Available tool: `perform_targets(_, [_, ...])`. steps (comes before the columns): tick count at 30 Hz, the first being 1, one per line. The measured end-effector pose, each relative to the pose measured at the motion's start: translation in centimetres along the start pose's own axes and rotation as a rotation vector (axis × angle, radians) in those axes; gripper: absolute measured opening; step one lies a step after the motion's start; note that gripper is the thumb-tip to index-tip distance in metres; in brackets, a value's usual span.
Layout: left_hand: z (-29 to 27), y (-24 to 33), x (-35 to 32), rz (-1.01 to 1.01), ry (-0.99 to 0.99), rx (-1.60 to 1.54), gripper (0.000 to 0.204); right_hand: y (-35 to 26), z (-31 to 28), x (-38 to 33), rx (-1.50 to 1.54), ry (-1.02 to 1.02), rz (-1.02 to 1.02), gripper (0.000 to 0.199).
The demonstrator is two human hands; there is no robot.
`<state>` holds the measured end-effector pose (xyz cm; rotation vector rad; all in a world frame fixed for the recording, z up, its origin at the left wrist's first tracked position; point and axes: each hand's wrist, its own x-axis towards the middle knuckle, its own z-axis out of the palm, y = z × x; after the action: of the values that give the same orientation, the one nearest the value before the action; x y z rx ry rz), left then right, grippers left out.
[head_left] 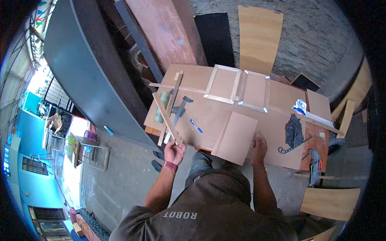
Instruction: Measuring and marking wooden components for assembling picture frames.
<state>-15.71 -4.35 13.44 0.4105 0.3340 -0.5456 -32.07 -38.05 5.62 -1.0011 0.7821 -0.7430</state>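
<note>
My left hand [175,153], a red band at its wrist, is closed around the near end of a narrow wooden strip [163,113]. The strip slants away over the table's left side. Beside the right edge of a brown board panel [239,137], my right hand [259,148] is open with its fingers stretched out; I cannot tell whether it touches the panel. A pale wooden strip [220,141] runs along the panel's left edge. The panel overhangs the table's near edge. Further back lie two rectangular wooden frames [220,97] [240,103] with white corners.
Left on the brown-covered table [193,108] are more wooden strips [175,92], a green cylinder [162,105] and a metal-coloured bar tool [181,107]. A blue pen [196,126] lies mid-table. To the right are a dark cloth [294,131], a wrench-like tool [286,150] and a handsaw [314,164].
</note>
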Motion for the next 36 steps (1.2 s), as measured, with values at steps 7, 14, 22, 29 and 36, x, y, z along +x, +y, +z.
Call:
perform_targets(7, [4.4, -1.8, -4.3, -0.348, -0.327, -0.003, 0.047, -8.2, 10.9, -3.2, -0.147, -0.488, 0.086, 0.041])
perform_targets(14, [6.9, -3.8, -2.9, -0.579, -0.62, 0.453, 0.051, -15.1, 15.3, -7.0, 0.028, -0.706, -0.02, 0.041])
perform_targets(22, [8.9, -4.9, -1.5, -0.652, -0.733, 0.618, 0.039, -18.7, 12.7, -7.0, -0.034, -0.506, -0.087, 0.032])
perform_targets(29, [11.8, -5.7, -2.1, -0.477, -0.789, 0.878, 0.039, -19.1, 10.8, -6.8, 0.072, -0.557, -0.096, 0.045])
perform_targets(36, [12.3, -6.8, -3.7, -0.12, -0.667, 1.087, 0.039, -19.1, 10.2, -7.8, 0.278, -0.583, -0.114, 0.055])
